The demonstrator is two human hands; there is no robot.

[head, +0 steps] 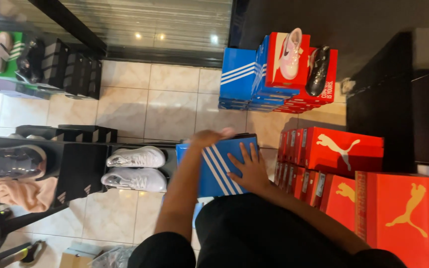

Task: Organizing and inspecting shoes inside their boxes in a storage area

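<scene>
red boxes (368, 183): big stack filling the right side, lower right mostly
blue box (219, 168): white stripes, dead center, both hands on it
white sneakers (135, 168): pair left of center, lying on black boxes (75, 168)
right hand (249, 168): flat on the lid, fingers spread
left hand (209, 136): curled over the box's top edge, gripping it

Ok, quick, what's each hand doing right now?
Left hand: curled over the top edge of the blue striped shoebox, gripping it.
Right hand: open, fingers spread, pressed flat on the box lid.
</scene>
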